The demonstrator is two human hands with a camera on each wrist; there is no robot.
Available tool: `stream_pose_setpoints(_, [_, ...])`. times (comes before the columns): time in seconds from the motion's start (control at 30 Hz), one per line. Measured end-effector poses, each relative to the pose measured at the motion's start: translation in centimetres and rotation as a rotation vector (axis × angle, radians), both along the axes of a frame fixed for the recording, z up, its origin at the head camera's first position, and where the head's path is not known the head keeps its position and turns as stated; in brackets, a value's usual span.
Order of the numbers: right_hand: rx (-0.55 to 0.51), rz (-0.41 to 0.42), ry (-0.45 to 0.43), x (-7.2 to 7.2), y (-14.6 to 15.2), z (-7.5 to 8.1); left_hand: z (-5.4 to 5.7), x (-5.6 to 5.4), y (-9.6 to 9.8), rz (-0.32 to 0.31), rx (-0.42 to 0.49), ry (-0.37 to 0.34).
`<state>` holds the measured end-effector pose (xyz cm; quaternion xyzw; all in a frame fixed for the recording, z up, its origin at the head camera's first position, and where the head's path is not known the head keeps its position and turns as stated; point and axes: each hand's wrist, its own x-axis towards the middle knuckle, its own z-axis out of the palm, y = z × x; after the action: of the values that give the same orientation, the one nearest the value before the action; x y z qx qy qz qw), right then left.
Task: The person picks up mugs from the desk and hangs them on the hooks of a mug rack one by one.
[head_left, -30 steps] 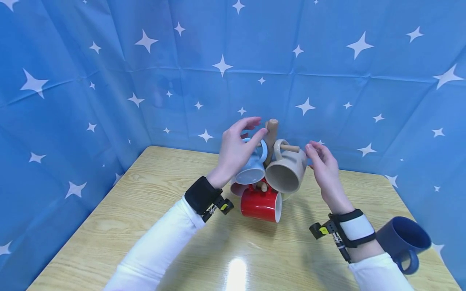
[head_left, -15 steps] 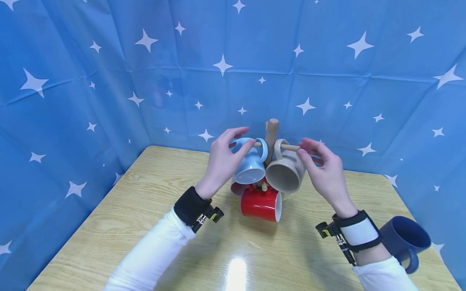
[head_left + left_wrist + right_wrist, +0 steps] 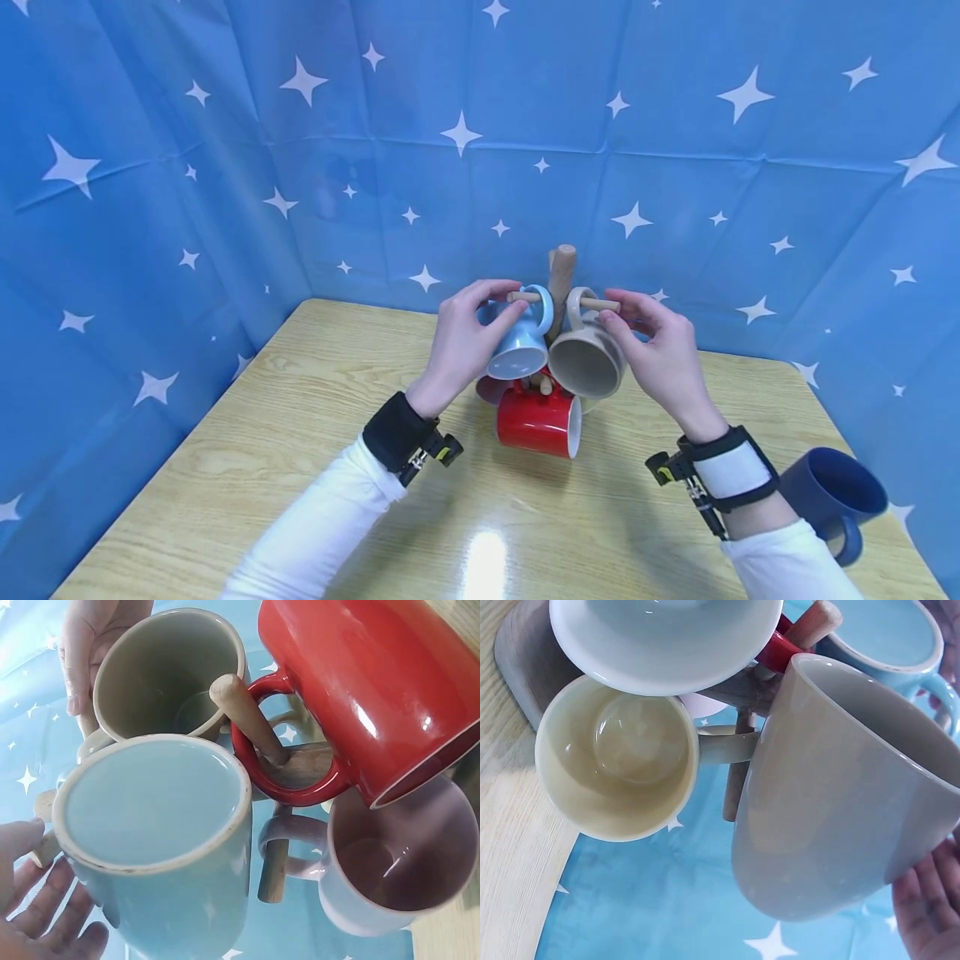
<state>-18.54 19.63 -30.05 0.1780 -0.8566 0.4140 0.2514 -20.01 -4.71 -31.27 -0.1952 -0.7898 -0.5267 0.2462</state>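
Note:
A wooden mug tree [image 3: 561, 271] stands on the table with several mugs hanging from it. My left hand [image 3: 461, 337] pinches the end of the left upper peg [image 3: 525, 297] between thumb and index finger. A light blue mug [image 3: 157, 802] hangs by its handle there. On the other side, the thumb and index finger of my right hand [image 3: 663, 350] pinch the tip of the right upper peg [image 3: 597, 304], which bears a beige mug [image 3: 840, 802]. Below them hang a red mug [image 3: 534, 423], a pale lilac mug [image 3: 405, 855] and a cream mug [image 3: 615, 765].
A navy mug [image 3: 825, 492] stands at the table's right side, partly behind my right forearm. The wood-grain table [image 3: 322, 400] meets a blue star-patterned curtain [image 3: 405, 92] at the back and sides.
My left hand has come down and away from the post onto the left peg's end. The right hand has moved left onto the right peg's tip. The mugs stay nearly still.

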Motion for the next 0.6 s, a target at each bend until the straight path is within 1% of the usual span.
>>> stream_pose_setpoints(0.13, [0.003,-0.01,0.006,-0.02,-0.14,0.05,-0.09,-0.07,0.18,-0.013,0.028,0.002])
stream_pose_setpoints(0.23, [-0.016,-0.008,0.011,-0.1,-0.35,0.03,-0.2,-0.18,0.26,-0.016,0.038,0.01])
stream_pose_setpoints(0.6, [-0.067,-0.025,0.033,-0.38,-0.89,0.05,-0.31,-0.28,0.55,0.01,0.043,0.033])
